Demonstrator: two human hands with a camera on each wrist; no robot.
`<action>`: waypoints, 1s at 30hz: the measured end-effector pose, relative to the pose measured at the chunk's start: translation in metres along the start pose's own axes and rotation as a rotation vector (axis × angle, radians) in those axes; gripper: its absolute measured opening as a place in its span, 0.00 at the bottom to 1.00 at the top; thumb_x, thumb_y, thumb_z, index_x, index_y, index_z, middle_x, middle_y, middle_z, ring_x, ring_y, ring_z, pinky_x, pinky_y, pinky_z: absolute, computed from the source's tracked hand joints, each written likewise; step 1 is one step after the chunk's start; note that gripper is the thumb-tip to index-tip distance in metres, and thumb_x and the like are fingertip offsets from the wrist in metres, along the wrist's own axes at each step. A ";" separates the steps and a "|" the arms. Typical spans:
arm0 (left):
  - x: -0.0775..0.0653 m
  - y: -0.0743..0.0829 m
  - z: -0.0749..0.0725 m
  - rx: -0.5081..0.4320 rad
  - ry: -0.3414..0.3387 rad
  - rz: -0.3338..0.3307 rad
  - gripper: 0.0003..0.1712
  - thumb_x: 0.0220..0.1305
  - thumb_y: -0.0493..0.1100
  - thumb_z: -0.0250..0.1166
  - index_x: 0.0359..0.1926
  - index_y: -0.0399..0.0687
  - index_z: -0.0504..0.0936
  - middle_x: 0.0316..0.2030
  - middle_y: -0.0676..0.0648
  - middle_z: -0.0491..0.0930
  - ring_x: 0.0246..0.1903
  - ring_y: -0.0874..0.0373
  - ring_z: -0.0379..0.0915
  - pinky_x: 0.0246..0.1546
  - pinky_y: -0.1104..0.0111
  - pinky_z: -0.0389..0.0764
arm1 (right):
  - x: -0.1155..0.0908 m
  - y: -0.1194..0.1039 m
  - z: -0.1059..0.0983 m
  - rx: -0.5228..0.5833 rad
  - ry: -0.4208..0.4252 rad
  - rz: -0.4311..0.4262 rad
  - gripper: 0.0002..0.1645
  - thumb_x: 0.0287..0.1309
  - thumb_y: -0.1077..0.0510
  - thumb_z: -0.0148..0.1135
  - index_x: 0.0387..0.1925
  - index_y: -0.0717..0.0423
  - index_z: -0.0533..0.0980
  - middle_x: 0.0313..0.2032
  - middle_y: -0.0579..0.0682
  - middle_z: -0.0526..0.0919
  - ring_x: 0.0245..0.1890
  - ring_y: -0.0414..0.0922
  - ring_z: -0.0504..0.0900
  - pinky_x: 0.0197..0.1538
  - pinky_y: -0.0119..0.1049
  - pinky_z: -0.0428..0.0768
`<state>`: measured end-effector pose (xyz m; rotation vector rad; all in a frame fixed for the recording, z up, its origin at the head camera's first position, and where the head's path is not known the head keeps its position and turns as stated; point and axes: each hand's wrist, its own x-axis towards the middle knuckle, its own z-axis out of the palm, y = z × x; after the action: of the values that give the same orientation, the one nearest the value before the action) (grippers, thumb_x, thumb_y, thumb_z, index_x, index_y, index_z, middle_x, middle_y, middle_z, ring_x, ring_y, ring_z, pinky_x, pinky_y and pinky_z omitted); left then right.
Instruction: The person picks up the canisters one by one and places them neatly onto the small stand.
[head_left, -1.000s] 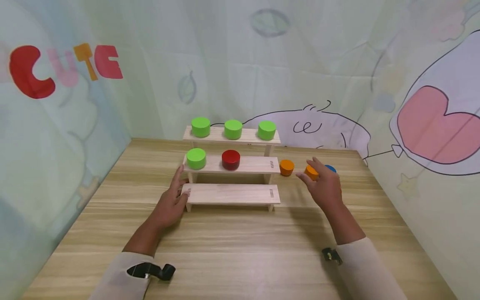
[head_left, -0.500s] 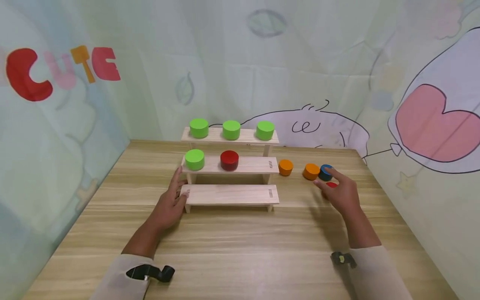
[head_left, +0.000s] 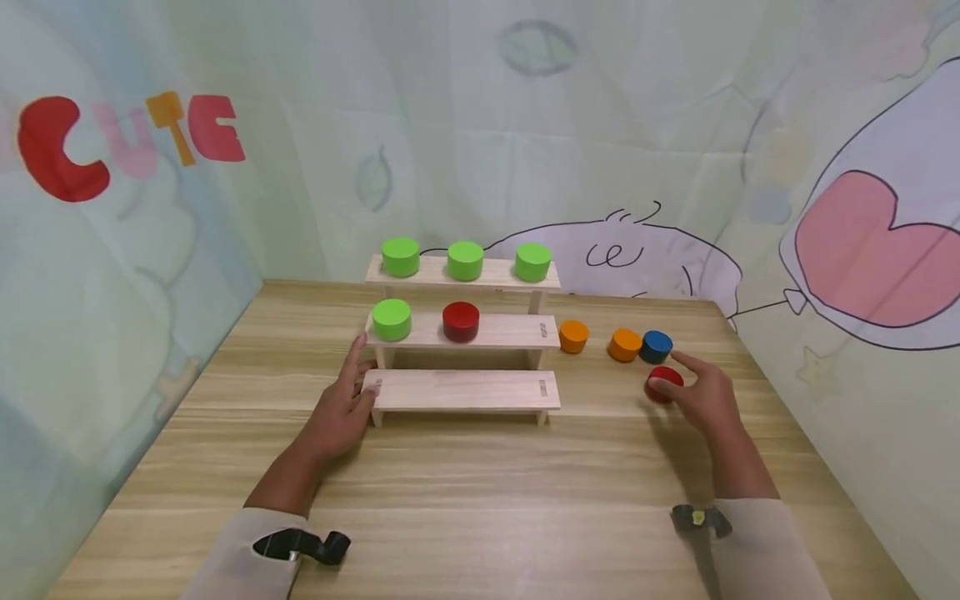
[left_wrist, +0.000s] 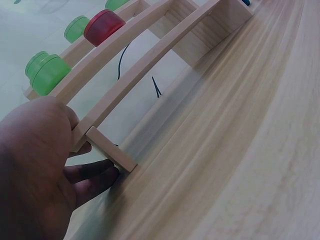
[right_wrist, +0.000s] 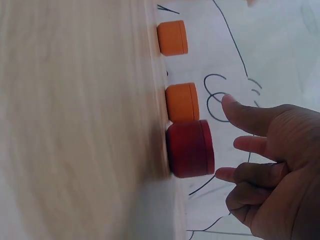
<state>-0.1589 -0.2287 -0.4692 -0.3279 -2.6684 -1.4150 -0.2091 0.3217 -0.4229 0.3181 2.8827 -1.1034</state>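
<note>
A three-step wooden display stand [head_left: 461,390] stands on the table. My left hand [head_left: 342,415] holds its left end, thumb on the lowest shelf; in the left wrist view, fingers [left_wrist: 95,175] curl beside the stand's leg. On the right, my right hand [head_left: 708,398] hovers with thumb and forefinger spread around a small round red jar [head_left: 664,384]. The right wrist view shows a gap between the thumb [right_wrist: 237,111] and that lidded red jar [right_wrist: 190,149]. Behind it stand a blue jar [head_left: 656,347] and an orange jar [head_left: 625,344], close together.
Another orange jar [head_left: 573,336] stands beside the stand's right end. Three green jars, one of them in the middle [head_left: 465,260], line the top shelf. The middle shelf bears a green jar [head_left: 392,320] and a red jar [head_left: 461,322]. A printed curtain [head_left: 465,150] hangs behind the table.
My right hand has moved right and toward me, from over the orange and blue jars to the red jar, uncovering the others. My left hand stays at the stand.
</note>
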 end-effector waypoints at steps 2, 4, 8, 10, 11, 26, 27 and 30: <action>0.000 0.000 0.000 0.002 0.003 0.004 0.47 0.86 0.38 0.48 0.90 0.61 0.30 0.78 0.23 0.65 0.74 0.26 0.70 0.70 0.35 0.77 | 0.002 0.003 -0.001 0.002 -0.012 0.013 0.49 0.72 0.46 0.73 0.84 0.56 0.62 0.83 0.70 0.59 0.82 0.74 0.58 0.79 0.70 0.68; 0.000 -0.001 0.000 0.002 0.005 0.005 0.47 0.86 0.38 0.48 0.90 0.61 0.30 0.78 0.23 0.65 0.74 0.26 0.71 0.70 0.35 0.77 | 0.003 0.007 -0.001 0.006 -0.028 0.020 0.49 0.72 0.45 0.73 0.84 0.56 0.63 0.83 0.71 0.59 0.82 0.74 0.58 0.79 0.70 0.68; 0.000 -0.002 0.000 0.002 0.004 0.003 0.47 0.87 0.39 0.48 0.90 0.61 0.30 0.78 0.23 0.65 0.74 0.26 0.71 0.70 0.35 0.77 | 0.007 0.013 -0.001 0.021 -0.054 0.031 0.48 0.70 0.43 0.74 0.82 0.57 0.67 0.82 0.71 0.62 0.81 0.74 0.60 0.79 0.70 0.69; 0.000 -0.001 0.000 0.001 0.002 0.000 0.47 0.87 0.39 0.48 0.90 0.62 0.30 0.78 0.23 0.65 0.74 0.26 0.70 0.70 0.35 0.76 | 0.008 0.017 0.000 0.027 -0.063 0.033 0.47 0.69 0.44 0.75 0.81 0.57 0.68 0.81 0.71 0.64 0.80 0.74 0.60 0.79 0.69 0.68; 0.000 -0.001 0.000 0.000 0.002 -0.001 0.47 0.87 0.39 0.48 0.90 0.62 0.30 0.78 0.23 0.65 0.74 0.26 0.70 0.70 0.35 0.76 | 0.009 0.018 0.000 0.024 -0.068 0.028 0.47 0.69 0.44 0.76 0.81 0.57 0.69 0.81 0.70 0.64 0.80 0.74 0.61 0.79 0.70 0.68; 0.003 -0.002 0.001 0.005 0.000 0.006 0.47 0.86 0.39 0.48 0.90 0.61 0.30 0.78 0.22 0.65 0.74 0.25 0.70 0.71 0.35 0.75 | 0.009 0.019 0.002 0.022 -0.092 0.088 0.39 0.72 0.53 0.73 0.79 0.49 0.69 0.80 0.72 0.65 0.74 0.70 0.64 0.73 0.61 0.74; 0.002 -0.002 0.001 0.007 -0.001 0.006 0.47 0.86 0.39 0.48 0.90 0.61 0.30 0.78 0.22 0.65 0.74 0.25 0.70 0.71 0.35 0.75 | 0.009 0.019 0.002 0.021 -0.092 0.087 0.39 0.72 0.53 0.73 0.79 0.49 0.69 0.80 0.71 0.65 0.75 0.70 0.64 0.74 0.62 0.73; 0.002 -0.002 0.000 0.008 -0.003 0.001 0.47 0.87 0.39 0.48 0.90 0.60 0.29 0.78 0.22 0.64 0.74 0.24 0.70 0.71 0.35 0.75 | 0.008 0.017 0.003 0.007 -0.088 0.073 0.39 0.72 0.52 0.73 0.79 0.49 0.70 0.80 0.71 0.66 0.73 0.69 0.66 0.72 0.61 0.74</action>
<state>-0.1610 -0.2292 -0.4706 -0.3304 -2.6754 -1.4041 -0.2138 0.3335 -0.4376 0.3627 2.7680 -1.0880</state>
